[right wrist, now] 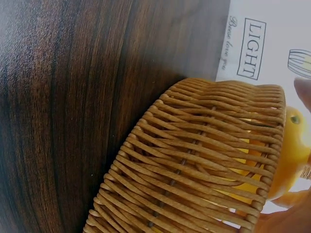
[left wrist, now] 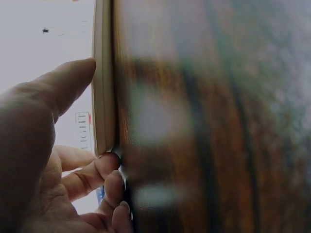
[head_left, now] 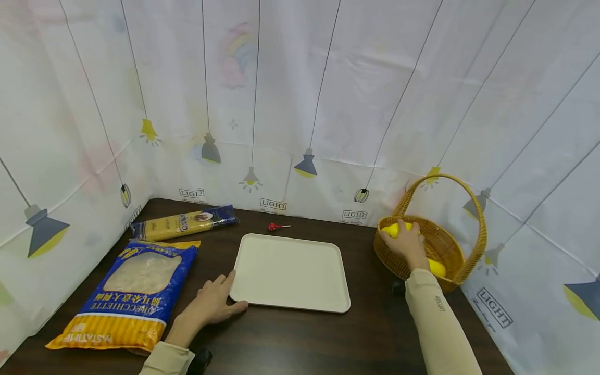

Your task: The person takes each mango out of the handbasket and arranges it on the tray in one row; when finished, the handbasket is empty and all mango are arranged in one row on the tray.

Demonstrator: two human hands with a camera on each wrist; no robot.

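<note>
My left hand (head_left: 213, 301) rests at the near left corner of a cream-coloured tray (head_left: 290, 273). Its thumb touches the front rim and its fingers lie along the left side, spread about the corner. My right hand (head_left: 407, 244) reaches over the rim of a woven basket (head_left: 446, 239) with an arched handle. It grips a yellow fruit (right wrist: 293, 155) with a small greenish spot near one end; the fingers partly cover it. Another yellow thing (head_left: 437, 268) lies in the basket, beside the right wrist.
On the left lie a blue and yellow bag of orecchiette pasta (head_left: 136, 291) and, behind it, a long yellow and blue pasta packet (head_left: 185, 223). A red lollipop (head_left: 274, 227) lies behind the tray on the dark wooden table (head_left: 300, 338). A printed white curtain (head_left: 290, 104) borders the table.
</note>
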